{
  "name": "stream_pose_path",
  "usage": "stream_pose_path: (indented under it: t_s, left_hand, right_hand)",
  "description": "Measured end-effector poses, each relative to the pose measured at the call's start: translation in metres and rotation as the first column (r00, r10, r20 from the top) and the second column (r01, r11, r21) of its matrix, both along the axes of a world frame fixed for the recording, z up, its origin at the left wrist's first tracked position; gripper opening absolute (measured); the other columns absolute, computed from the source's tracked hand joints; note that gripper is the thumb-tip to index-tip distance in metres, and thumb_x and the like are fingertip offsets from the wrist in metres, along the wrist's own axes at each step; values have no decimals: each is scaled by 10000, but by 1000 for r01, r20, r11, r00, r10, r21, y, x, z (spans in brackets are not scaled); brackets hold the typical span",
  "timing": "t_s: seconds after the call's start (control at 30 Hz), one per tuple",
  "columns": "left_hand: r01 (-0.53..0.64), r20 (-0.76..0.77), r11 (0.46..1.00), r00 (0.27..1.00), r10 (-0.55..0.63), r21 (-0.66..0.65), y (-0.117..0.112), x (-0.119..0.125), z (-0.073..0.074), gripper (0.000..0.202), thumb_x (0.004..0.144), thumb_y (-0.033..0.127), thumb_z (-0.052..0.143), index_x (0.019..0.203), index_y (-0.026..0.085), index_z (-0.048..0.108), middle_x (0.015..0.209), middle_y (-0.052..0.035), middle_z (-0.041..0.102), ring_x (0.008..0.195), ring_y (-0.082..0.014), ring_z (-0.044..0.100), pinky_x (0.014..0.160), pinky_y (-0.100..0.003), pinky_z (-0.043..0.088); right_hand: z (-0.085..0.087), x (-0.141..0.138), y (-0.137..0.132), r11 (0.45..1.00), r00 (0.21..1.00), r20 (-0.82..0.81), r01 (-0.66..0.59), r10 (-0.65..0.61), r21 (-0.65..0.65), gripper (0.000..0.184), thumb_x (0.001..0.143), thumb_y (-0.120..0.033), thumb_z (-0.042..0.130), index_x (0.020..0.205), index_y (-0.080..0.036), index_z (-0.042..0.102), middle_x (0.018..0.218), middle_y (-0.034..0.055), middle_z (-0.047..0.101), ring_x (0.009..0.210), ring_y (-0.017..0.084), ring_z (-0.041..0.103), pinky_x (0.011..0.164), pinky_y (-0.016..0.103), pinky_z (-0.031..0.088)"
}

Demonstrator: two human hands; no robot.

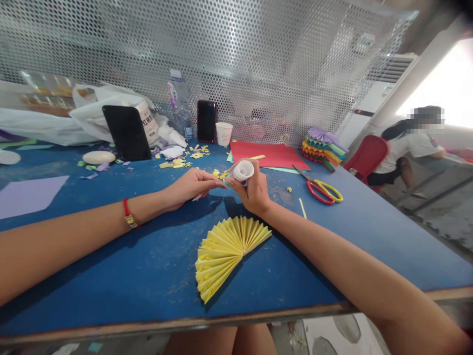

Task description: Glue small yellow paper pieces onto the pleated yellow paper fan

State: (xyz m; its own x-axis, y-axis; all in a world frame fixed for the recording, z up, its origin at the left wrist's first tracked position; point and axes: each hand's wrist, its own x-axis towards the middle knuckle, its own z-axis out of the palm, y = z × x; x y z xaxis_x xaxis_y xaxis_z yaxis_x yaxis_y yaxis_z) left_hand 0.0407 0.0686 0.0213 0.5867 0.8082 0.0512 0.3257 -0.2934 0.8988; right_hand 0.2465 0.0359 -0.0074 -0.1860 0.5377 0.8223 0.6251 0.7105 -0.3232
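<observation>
On the blue table [59,256] below steel mesh [185,44], right fingers [254,185] grip a white tube [244,171]; left fingers [210,183] pinch nearby.

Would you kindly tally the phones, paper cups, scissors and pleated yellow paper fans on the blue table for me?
Phones: 2 (black phone, red-cased phone)
Paper cups: 1 (white paper cup)
Scissors: 1 (red-and-yellow-handled scissors)
Fans: 1 (pleated yellow paper fan)
Total: 5

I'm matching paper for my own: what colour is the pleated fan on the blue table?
Pale lemon yellow: the pleated paper fan shows best in the head view, the only one available.
</observation>
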Motion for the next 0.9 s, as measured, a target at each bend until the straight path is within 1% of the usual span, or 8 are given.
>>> stream_pose_path:
  t_s: [0.1,0.2,0.27,0.4,0.5,0.7,0.9]
  left_hand:
    - [8,2,1000,1000,-8,0,0,-1,1,367,891,425,644,976,94,779,456,55,419,447,-76,314,461,-235,203]
    - [6,-3,1000,1000,-6,-2,-1,0,3,334,908,376,618,993,89,766,472,54,433,454,-72,313,459,-233,203]
    - [-2,-6,1000,1000,2,-1,-2,1,3,313,914,353,601,956,85,756,476,53,434,453,-68,305,459,-232,199]
    - [-4,-18,1000,1000,4,4,-2,1,4,332,910,397,614,892,92,743,472,56,419,443,-65,293,447,-229,190]
    - [5,-32,1000,999,-4,14,-1,0,3,366,899,434,638,931,89,758,469,54,420,447,-69,302,447,-228,197]
    - [3,-54,1000,999,-2,26,-2,0,4,372,920,367,590,1067,75,768,485,51,431,450,-73,306,444,-224,197]
    - [3,-68,999,998,0,45,-3,1,5,409,917,369,575,1110,65,768,493,47,425,444,-71,307,433,-215,196]
  right_hand:
    - [0,0,0,1000,1000,22,9,-10,11,354,996,-506,552,1191,-220,478,950,69,712,774,207,695,736,327,524]
    - [0,0,0,1000,999,30,15,-15,14,352,1002,-508,545,1184,-215,477,963,74,717,757,206,696,709,320,516]
    - [0,-1,0,1000,999,39,22,-22,4,351,1002,-504,543,1190,-215,478,982,73,721,753,201,697,701,315,512]
    - [0,-1,0,999,995,84,44,-45,13,340,1010,-484,528,1204,-209,479,1020,80,730,743,191,695,683,308,497]
    - [1,-1,-1,998,993,103,49,-52,30,342,1012,-485,531,1200,-204,481,989,77,733,727,193,693,669,308,488]
    - [0,-1,0,997,996,69,60,-63,54,345,1020,-517,504,1189,-218,473,927,54,732,713,191,691,675,306,488]
    - [0,-1,1,996,995,59,81,-83,33,340,1023,-523,483,1181,-222,474,926,55,736,707,188,683,660,302,467]
